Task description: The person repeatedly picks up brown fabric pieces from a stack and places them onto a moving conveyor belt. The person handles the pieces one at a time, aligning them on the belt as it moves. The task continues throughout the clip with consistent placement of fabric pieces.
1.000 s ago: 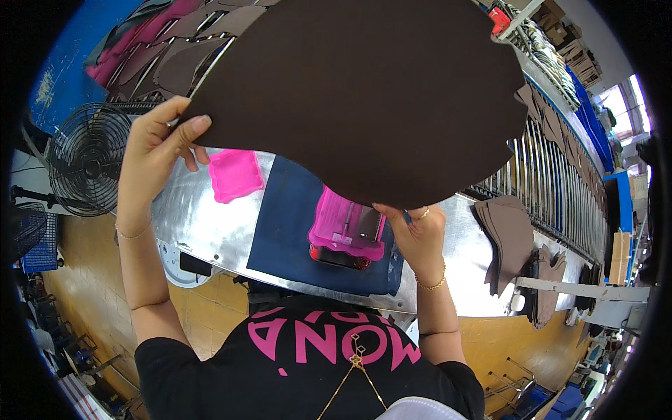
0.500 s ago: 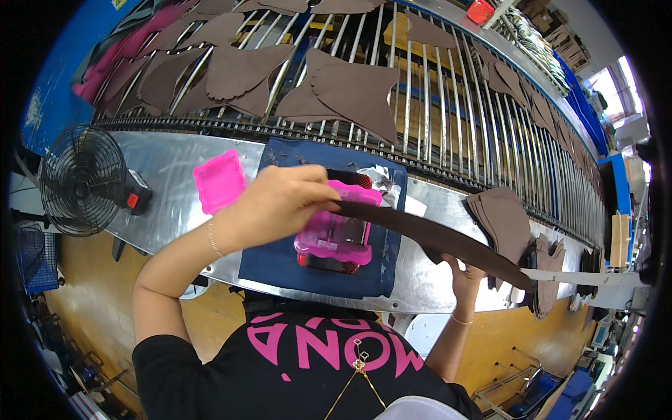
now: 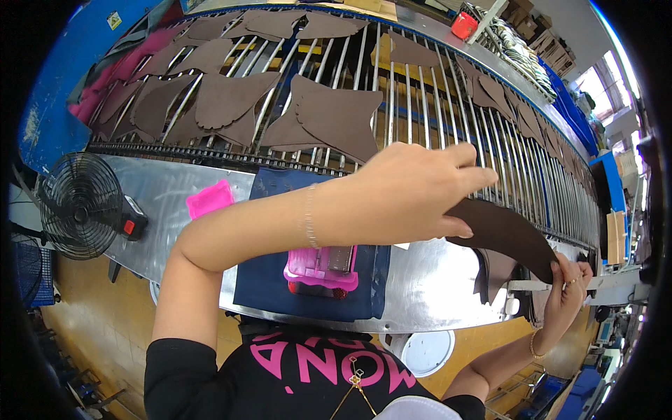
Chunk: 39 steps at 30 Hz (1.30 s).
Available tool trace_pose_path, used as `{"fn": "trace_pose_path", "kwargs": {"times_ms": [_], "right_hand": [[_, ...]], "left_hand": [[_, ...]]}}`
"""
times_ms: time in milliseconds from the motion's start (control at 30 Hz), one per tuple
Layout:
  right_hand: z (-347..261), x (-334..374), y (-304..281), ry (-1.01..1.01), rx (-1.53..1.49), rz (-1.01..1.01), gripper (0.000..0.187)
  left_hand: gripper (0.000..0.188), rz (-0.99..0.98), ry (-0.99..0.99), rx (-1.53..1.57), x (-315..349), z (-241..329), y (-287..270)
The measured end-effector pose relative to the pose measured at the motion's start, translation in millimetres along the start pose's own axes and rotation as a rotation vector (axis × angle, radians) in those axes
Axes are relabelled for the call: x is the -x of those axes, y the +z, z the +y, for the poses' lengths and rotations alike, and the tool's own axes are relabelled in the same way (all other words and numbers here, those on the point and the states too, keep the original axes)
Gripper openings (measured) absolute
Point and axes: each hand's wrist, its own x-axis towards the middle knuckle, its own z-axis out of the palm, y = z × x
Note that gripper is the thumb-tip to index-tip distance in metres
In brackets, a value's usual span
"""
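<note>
My right hand (image 3: 568,283) pinches the right end of a long curved brown leather piece (image 3: 507,227), held above a stack of brown pieces (image 3: 498,269) at the right of the metal table. My left hand (image 3: 427,185) reaches across to the other end of that piece. Its fingers are apart, with the thumb at the edge of the piece and no grip showing. Under my left forearm, a pink tray (image 3: 318,276) holding a small dark block (image 3: 340,259) rests on a dark blue cloth (image 3: 266,280). My arm hides part of the tray.
Behind the metal table (image 3: 420,304) runs a rack of metal rods (image 3: 413,105) carrying several brown cut pieces (image 3: 329,115). A black fan (image 3: 80,210) stands at the left, near a second pink tray (image 3: 210,199). A white round stool (image 3: 427,350) is below the table's front edge.
Both hands have moved to the right with the brown leather piece. My left hand has opened from its pinch on the piece's end. My right hand now grips the far right end.
</note>
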Motion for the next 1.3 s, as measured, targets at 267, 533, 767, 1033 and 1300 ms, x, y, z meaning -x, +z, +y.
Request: {"fn": "trace_pose_path", "kwargs": {"times_ms": [267,533,767,1033,1300], "right_hand": [[-1.8,-25.4,26.7,0.173,-0.006,0.084,0.035],[175.1,181.5,153.6,0.924,0.130,-0.280,0.053],[157.8,223.7,191.1,1.122,0.221,-0.419,0.055],[124.3,194.7,189.9,1.160,0.367,-0.356,0.045],[105.3,166.1,180.7,1.298,0.110,-0.292,0.039]], "left_hand": [[0.016,0.055,-0.550,0.514,4.4,-95.0,29.2],[0.025,0.686,-0.988,1.168,73.3,-240.8,69.1],[0.053,0.885,-1.114,1.292,90.7,-288.6,97.3],[0.037,0.757,-1.168,1.265,106.0,-285.7,90.6],[0.050,0.505,-1.183,0.933,143.0,-206.9,46.2]]}}
